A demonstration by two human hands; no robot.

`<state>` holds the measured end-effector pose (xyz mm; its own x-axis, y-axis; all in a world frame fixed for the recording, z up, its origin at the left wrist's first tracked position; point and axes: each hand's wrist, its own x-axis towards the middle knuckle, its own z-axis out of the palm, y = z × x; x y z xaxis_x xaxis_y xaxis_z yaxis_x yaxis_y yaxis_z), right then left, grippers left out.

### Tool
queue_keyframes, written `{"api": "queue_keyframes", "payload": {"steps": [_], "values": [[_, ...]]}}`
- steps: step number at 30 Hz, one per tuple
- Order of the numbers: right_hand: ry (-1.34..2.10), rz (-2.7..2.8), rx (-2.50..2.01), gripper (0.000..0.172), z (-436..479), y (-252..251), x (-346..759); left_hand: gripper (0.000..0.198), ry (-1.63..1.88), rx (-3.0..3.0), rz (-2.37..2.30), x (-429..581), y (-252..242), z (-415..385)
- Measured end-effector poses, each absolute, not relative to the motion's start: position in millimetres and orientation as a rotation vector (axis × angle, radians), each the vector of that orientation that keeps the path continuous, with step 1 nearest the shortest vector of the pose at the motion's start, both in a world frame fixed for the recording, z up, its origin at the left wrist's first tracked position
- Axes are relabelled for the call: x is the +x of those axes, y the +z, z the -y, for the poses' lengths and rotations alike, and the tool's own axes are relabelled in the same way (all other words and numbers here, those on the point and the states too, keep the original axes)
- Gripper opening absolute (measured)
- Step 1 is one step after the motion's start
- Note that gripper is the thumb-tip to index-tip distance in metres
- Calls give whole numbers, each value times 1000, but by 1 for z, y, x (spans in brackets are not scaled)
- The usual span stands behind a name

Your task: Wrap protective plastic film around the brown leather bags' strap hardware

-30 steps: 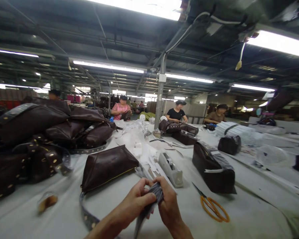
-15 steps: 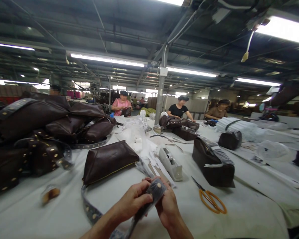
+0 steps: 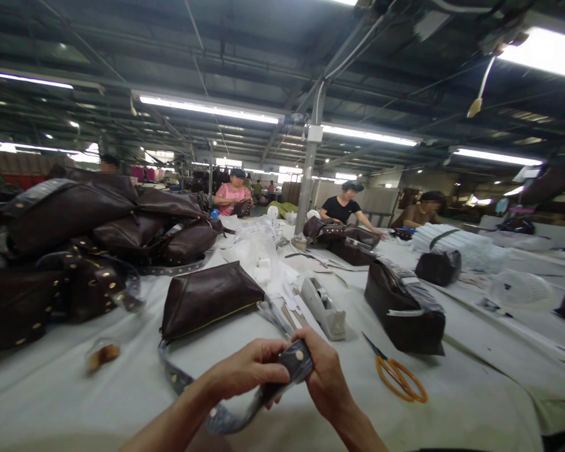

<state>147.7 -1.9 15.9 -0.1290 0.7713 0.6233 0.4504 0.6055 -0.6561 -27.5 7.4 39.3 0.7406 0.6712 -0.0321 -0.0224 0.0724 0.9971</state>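
Note:
Both my hands are closed on a dark studded bag strap (image 3: 292,363) that is wrapped in clear plastic. My left hand (image 3: 249,370) pinches it from the left, thumb on top. My right hand (image 3: 324,373) grips its end from the right, fingers curled over the edge. From my hands the strap loops down and left to a dark brown leather bag (image 3: 211,298) with a yellow zip, lying on the table just beyond. Orange-handled scissors (image 3: 398,373) lie to the right of my right hand.
A grey tape dispenser (image 3: 324,307) stands past my hands. Another brown bag (image 3: 402,307) sits at the right, and a heap of bags (image 3: 75,213) fills the left. A small brown piece in plastic (image 3: 102,356) lies front left. Co-workers sit across the white table (image 3: 480,389).
My right hand has shifted up around the strap's end, its fingers now over the top edge. The hanging part of the strap has swung into a wider loop. The view has turned slightly left.

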Motion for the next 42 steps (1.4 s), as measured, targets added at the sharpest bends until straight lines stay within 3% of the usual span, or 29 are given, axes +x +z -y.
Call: {"api": "queue_keyframes", "payload": {"steps": [5,8,12,16,20,23,27,37,39,42], "values": [[995,1265,-960,17,2,-1,129,16,545,1397,-485,-30,25,-11],[1096,1013,-917,15,-5,-18,117,16,557,1342,-502,-25,15,-12],[881,1131,-979,14,-16,-30,116,13,624,1380,-589,-23,12,-17],[122,1836,-854,32,-25,-20,133,14,634,1465,-747,-25,21,-20],[-393,2111,-796,31,-30,-4,140,18,646,1492,-738,-25,32,-22],[-358,2039,-881,24,-30,3,135,12,636,1462,-604,-31,38,-25],[-14,1856,-918,13,-26,3,122,15,568,1430,-531,-46,35,-30],[708,1168,-929,20,-29,-9,76,21,681,1445,-557,-62,26,-35],[665,1225,-935,19,-35,-10,75,14,706,1472,-623,-64,30,-38],[247,1669,-921,29,-45,-4,83,14,677,1538,-769,-66,40,-43]]}}
